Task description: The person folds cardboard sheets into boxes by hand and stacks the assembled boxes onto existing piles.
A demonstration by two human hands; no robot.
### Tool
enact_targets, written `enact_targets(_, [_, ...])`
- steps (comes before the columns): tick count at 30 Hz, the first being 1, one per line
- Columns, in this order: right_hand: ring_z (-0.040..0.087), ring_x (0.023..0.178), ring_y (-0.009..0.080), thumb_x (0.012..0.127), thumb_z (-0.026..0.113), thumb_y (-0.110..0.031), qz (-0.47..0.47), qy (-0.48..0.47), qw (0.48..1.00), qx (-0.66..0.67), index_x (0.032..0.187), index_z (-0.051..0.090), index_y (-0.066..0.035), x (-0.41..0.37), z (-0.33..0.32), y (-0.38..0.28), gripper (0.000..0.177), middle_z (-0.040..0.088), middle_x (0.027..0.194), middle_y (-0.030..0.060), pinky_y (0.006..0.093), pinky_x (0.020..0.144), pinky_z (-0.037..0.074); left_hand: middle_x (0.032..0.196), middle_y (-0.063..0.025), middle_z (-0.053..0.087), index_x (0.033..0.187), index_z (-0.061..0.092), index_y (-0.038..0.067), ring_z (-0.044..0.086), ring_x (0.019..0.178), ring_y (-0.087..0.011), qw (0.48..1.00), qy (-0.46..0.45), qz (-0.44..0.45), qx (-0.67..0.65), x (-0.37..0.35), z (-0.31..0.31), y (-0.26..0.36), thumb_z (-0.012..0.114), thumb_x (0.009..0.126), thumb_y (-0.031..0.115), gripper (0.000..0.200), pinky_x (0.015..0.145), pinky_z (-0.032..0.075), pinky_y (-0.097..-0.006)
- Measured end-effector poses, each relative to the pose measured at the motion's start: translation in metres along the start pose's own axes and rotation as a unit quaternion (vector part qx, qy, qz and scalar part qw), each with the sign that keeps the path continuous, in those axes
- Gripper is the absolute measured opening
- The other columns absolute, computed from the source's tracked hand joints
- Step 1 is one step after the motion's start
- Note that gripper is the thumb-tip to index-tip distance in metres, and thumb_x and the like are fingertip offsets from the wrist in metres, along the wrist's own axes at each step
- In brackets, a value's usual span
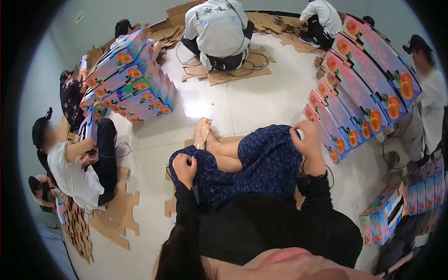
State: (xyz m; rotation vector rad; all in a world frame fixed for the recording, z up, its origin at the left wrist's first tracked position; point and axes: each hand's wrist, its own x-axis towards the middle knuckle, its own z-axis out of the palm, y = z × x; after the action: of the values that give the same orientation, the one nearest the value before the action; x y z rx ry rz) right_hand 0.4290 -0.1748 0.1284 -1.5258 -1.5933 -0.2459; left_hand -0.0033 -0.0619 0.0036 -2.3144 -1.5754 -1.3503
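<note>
Head view: left hand (185, 168) and right hand (308, 140), fingers closed, gripping skirt (266, 158); no box held. Finished boxes (354, 102) stacked nearby; flat cardboard (119, 224) unfolded.

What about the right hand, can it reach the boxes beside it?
Probably yes. The right hand rests on the skirt at the knee, and the nearest boxes stand close beside it. Nothing seems to be between them, so the way looks free.
</note>
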Motion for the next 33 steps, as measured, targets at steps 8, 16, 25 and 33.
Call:
enact_targets(8, [0.038, 0.137, 0.0426, 0.078, 0.072, -0.028, 0.106, 0.065, 0.976, -0.178, 0.127, 0.06, -0.006, -0.025, 0.054, 0.05, 0.055, 0.048, 0.14, 0.0235, 0.0582, 0.115, 0.025, 0.075, -0.0103, 0.055, 0.067, 0.052, 0.005, 0.056, 0.075, -0.0326, 0.999, -0.038, -0.028, 0.011, 0.001, 0.006, -0.008, 0.07, 0.075, 0.013, 0.021, 0.073, 0.042, -0.0427])
enact_targets(16, [0.023, 0.14, 0.0558, 0.072, 0.079, -0.055, 0.166, 0.424, 0.736, -0.501, 0.15, 0.027, -0.003, 0.016, -0.12, 0.133, 0.107, 0.028, 0.148, 0.0353, 0.0648, 0.111, 0.023, 0.074, -0.0137, 0.057, 0.068, 0.054, 0.001, 0.057, 0.072, -0.035, 0.999, -0.037, -0.009, 0.019, 0.012, 0.012, -0.009, 0.071, 0.076, 0.01, 0.021, 0.068, 0.044, -0.0434])
enact_targets(25, [0.029, 0.138, 0.0494, 0.073, 0.08, -0.052, 0.005, 0.411, 0.696, -0.589, 0.146, 0.037, -0.004, 0.091, -0.239, 0.076, 0.097, 0.038, 0.142, 0.0334, 0.061, 0.113, 0.022, 0.074, -0.0118, 0.057, 0.066, 0.053, 0.004, 0.056, 0.073, -0.0343, 0.996, -0.069, -0.038, 0.035, 0.016, 0.022, -0.015, 0.07, 0.075, 0.012, 0.021, 0.069, 0.042, -0.0443])
enact_targets(33, [0.031, 0.138, 0.0456, 0.074, 0.082, -0.043, -0.054, 0.421, 0.706, -0.566, 0.143, 0.033, 0.004, 0.092, -0.204, 0.037, 0.097, 0.036, 0.142, 0.0301, 0.0594, 0.113, 0.022, 0.072, -0.0127, 0.057, 0.067, 0.053, 0.002, 0.055, 0.069, -0.0348, 0.998, -0.051, -0.033, 0.028, 0.013, 0.014, -0.009, 0.07, 0.076, 0.011, 0.021, 0.067, 0.043, -0.0439])
